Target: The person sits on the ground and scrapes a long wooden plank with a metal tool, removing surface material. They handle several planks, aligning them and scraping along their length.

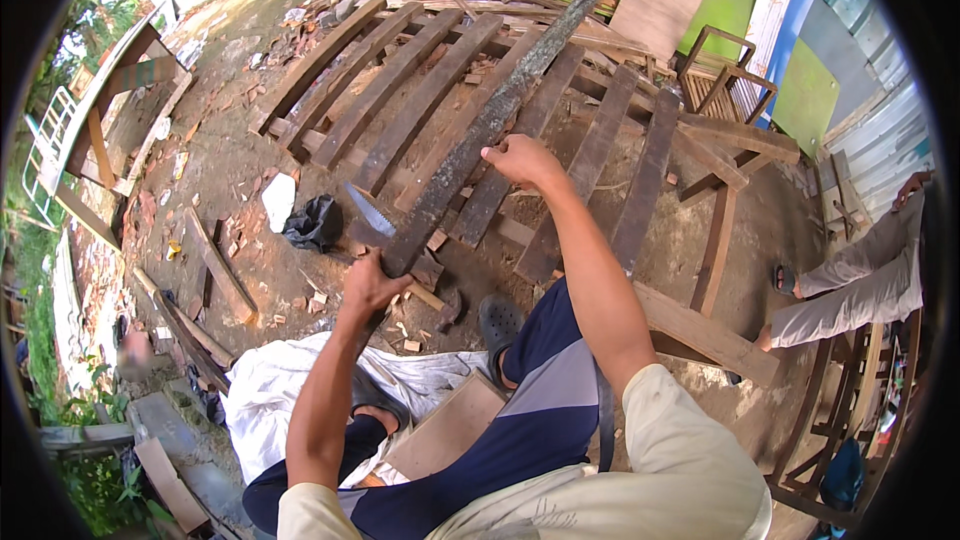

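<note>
Gripped by left hand [370,284] at its near end, right hand [526,161] mid-edge, the weathered plank [468,143] is best kept steady.

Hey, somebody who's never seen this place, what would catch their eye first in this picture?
Probably the long dark plank slanting up through the middle, with the left hand at its near end and the right hand partway along its right edge. Beyond it, the row of wooden slats spreads across the ground. The bright white cloth at lower left also stands out.
</note>
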The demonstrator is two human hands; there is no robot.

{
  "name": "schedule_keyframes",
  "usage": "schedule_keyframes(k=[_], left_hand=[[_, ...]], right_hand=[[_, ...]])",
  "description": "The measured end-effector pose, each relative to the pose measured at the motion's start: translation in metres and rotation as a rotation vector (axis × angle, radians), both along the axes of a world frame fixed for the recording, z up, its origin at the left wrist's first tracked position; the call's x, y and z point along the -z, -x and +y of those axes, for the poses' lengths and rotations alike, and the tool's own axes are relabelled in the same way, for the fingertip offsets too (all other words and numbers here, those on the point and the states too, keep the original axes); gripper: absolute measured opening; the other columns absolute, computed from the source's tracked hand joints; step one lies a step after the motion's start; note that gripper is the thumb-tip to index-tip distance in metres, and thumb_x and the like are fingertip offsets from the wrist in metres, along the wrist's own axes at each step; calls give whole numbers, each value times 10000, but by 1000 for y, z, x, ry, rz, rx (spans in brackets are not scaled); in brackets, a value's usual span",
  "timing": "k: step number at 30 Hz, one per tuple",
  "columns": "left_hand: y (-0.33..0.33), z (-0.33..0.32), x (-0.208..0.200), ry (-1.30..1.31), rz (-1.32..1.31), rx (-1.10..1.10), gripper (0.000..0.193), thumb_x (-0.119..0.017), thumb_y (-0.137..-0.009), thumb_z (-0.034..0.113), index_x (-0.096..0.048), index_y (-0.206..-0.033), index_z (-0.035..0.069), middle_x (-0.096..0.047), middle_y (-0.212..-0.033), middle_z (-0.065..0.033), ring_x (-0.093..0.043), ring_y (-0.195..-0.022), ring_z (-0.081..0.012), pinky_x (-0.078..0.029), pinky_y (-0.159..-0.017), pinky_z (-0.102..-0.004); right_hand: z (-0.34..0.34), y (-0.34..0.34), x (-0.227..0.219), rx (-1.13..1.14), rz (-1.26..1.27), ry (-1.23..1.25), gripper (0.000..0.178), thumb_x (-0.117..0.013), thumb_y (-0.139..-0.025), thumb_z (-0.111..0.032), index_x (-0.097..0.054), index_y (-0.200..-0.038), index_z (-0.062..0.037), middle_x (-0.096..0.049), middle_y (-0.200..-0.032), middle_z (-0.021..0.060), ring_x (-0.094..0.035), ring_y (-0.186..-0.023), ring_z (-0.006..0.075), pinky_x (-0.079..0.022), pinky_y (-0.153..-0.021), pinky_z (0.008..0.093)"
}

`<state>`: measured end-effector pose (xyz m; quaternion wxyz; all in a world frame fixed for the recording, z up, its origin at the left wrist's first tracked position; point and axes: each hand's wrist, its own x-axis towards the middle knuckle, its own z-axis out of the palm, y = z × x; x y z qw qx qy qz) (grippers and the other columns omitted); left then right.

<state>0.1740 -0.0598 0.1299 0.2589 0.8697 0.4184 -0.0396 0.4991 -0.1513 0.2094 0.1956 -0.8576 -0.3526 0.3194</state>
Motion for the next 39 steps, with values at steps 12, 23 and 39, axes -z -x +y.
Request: schedule_keyframes(k=[12, 23, 39], left_hand=[[22, 70, 38, 661, -101, -139, 814, -752, -694, 531, -619, -1258, -40, -715, -1009, -188, -681, -914, -279, -525, -823, -379], [36, 76, 7, 512, -136, -155, 692, -615, -898, 539, -624, -1292, -30, -697, -1174, -190, -658, -1073, -296, -485, -962, -387], [-48, 18, 13, -465, -148, -140, 692, -739, -816, 586, -584, -1073, -37, -663, -989, -203, -676, -918, -385, -547, -753, -474]], right_hand=[[22, 0, -2, -105, -11, 70, 664, -577, -957, -516, -650, -1208, 94, -650, -1226, 304, -626, -1184, 407, -495, -992, 485], [34, 9, 16, -199, -89, -32, 695, -617, -920, -550, -650, -1157, 103, -670, -1175, 300, -646, -1131, 414, -508, -956, 477], [45, 15, 27, -276, -78, -25, 783, -608, -913, -603, -585, -1299, 78, -646, -1236, 291, -624, -1166, 408, -506, -977, 461]])
